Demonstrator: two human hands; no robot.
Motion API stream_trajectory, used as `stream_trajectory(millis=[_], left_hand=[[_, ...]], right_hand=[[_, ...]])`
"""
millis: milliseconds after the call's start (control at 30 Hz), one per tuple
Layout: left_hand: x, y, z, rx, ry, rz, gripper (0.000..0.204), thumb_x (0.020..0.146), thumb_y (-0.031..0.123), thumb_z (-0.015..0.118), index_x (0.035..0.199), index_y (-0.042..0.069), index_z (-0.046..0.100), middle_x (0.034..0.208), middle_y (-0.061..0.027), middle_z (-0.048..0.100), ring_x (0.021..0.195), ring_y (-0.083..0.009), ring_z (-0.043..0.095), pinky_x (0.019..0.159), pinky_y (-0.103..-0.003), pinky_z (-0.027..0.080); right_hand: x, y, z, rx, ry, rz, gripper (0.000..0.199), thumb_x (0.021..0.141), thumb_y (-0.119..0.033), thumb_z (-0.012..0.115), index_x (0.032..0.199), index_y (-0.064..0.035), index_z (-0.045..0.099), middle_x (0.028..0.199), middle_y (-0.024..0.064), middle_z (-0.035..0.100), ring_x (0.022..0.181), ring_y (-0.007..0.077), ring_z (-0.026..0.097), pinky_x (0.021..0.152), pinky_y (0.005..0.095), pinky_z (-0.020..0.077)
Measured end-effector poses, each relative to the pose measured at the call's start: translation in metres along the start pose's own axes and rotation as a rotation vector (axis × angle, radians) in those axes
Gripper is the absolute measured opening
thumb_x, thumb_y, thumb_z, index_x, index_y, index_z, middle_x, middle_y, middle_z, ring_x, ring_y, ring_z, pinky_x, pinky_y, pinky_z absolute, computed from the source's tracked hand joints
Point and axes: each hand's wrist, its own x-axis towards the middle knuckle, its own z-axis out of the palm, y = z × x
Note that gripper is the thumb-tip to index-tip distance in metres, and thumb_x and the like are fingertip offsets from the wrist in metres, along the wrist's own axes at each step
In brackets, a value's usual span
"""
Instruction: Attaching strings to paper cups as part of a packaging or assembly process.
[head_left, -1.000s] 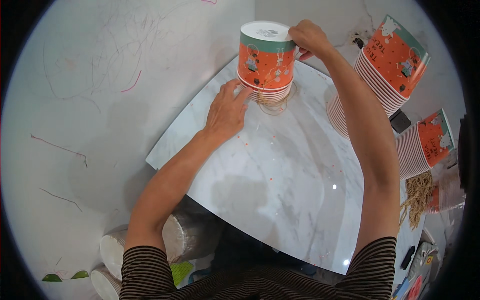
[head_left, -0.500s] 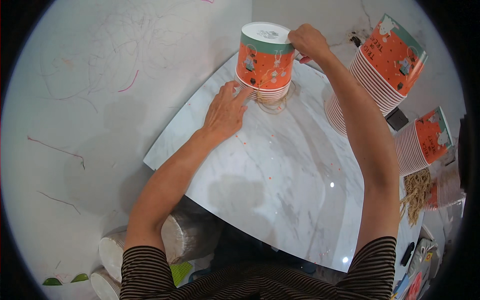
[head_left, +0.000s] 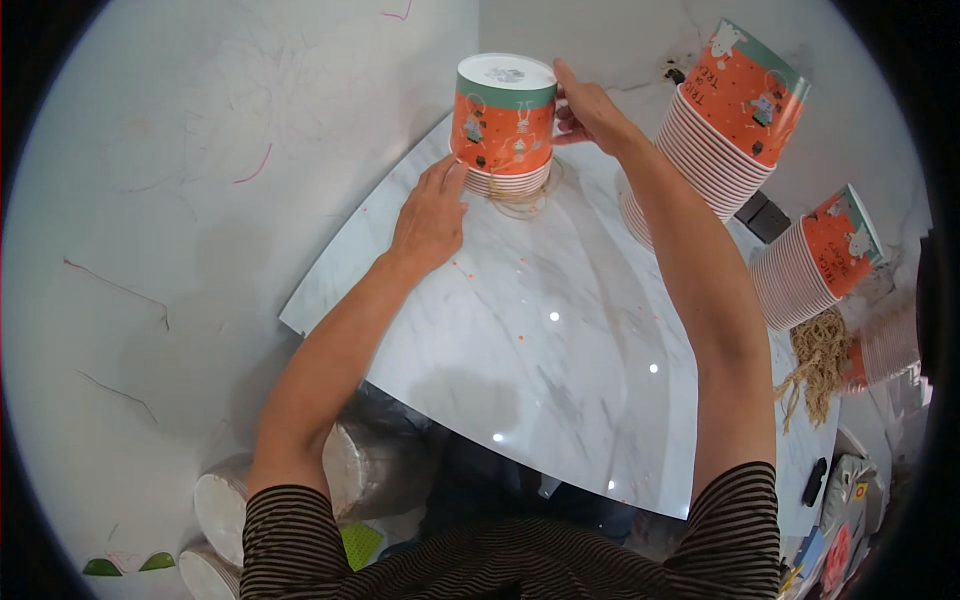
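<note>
A short stack of upside-down paper buckets (head_left: 503, 130), orange with a green band and white base, stands at the far edge of the marble-patterned table. Thin brown twine (head_left: 520, 205) lies looped around its lower rims and beside it. Against the stack's lower left side rests my left hand (head_left: 432, 215), fingers stretched out, open. My right hand (head_left: 592, 112) is at the upper right side of the stack, thumb near the base edge and fingers apart; it grips nothing. Whether its fingertips touch the bucket is hard to tell.
On the right, a tall leaning stack of buckets (head_left: 735, 130) and a smaller one (head_left: 820, 258) flank small black boxes (head_left: 763, 217). Below lie a bundle of twine (head_left: 818, 360) and a black marker (head_left: 814, 482). The white table (head_left: 540, 400) borders a scribbled wall (head_left: 180, 250).
My right hand has come off the bucket's top edge and its fingers have spread lower along the side. My left hand stays at the lower rims. The whole view has shifted slightly.
</note>
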Motion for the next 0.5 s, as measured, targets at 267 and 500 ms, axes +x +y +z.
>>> stream_trajectory(millis=[267, 500], left_hand=[[-0.007, -0.003, -0.009, 0.048, 0.086, -0.004, 0.047, 0.09, -0.002, 0.064, 0.137, 0.003, 0.056, 0.142, -0.0193, 0.055, 0.132, -0.0382, 0.053, 0.107, -0.047, 0.05], [0.013, 0.053, -0.005, -0.019, 0.207, 0.271, 0.034, 0.084, -0.004, 0.061, 0.118, -0.001, 0.063, 0.121, -0.0182, 0.065, 0.113, -0.0395, 0.063, 0.096, -0.046, 0.053]], right_hand=[[-0.12, -0.028, -0.066, -0.797, 0.48, -0.927, 0.031, 0.092, -0.025, 0.076, 0.115, -0.0044, 0.074, 0.106, 0.0157, 0.073, 0.107, 0.0342, 0.07, 0.084, 0.0407, 0.0591], [-0.12, -0.109, -0.224, -1.189, 0.848, -0.831, 0.029, 0.099, -0.032, 0.07, 0.119, -0.0116, 0.077, 0.106, 0.0059, 0.075, 0.094, 0.0278, 0.072, 0.082, 0.0418, 0.0571]])
